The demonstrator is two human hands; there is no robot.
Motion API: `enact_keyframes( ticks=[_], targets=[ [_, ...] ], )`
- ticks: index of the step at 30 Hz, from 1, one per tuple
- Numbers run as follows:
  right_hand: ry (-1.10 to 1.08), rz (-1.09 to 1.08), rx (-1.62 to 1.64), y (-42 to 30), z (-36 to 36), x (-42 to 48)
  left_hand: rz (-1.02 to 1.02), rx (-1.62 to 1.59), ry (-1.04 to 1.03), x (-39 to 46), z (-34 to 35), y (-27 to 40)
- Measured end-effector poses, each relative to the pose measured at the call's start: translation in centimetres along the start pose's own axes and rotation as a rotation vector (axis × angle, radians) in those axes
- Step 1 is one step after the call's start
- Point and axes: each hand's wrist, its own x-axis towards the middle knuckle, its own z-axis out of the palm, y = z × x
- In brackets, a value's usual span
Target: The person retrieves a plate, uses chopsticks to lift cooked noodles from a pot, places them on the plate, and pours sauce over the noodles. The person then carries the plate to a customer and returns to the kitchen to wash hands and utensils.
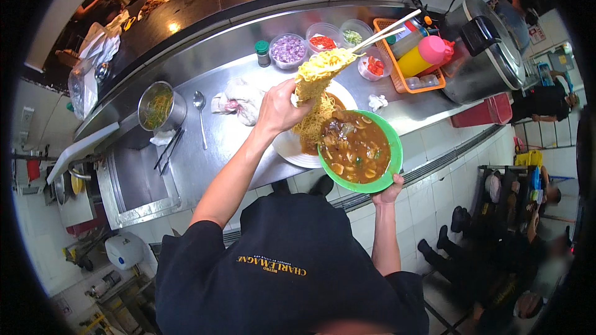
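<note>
My left hand point(281, 107) grips the lower side of a raised clump of yellow noodles point(321, 72). A pair of light chopsticks point(386, 32) sticks up to the right from its top. Below, more thin noodles point(309, 123) and brown sauce lie on a round white plate point(293, 153). My right hand point(389, 190) holds a green bowl point(396, 144) by its lower right rim. Brown sauce with sliced mushrooms point(356, 149) fills much of the bowl, which overlaps the plate's right side. Whether sauce is flowing from it cannot be told.
Behind the plate stand tubs of chopped onion point(288, 50) and red pieces point(322, 43), and an orange basket point(398, 81) of bottles. Leftward lie a cloth point(240, 101), a spoon point(200, 102), black tongs point(170, 149), a metal pot point(179, 114) and a sink point(139, 177). People are at right.
</note>
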Motion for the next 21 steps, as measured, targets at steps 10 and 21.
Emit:
enact_keyframes(
  ticks=[10, 21],
  targets=[
    [0.146, -0.036, -0.003, 2.0, 3.7, -3.8, -0.019, 0.027, -0.111, 0.8, -0.4, -0.8],
    [0.178, -0.006, 0.002, 1.8, 3.2, -3.9, -0.060, -0.004, -0.168, 1.0, -0.9, -1.0]
  ],
)
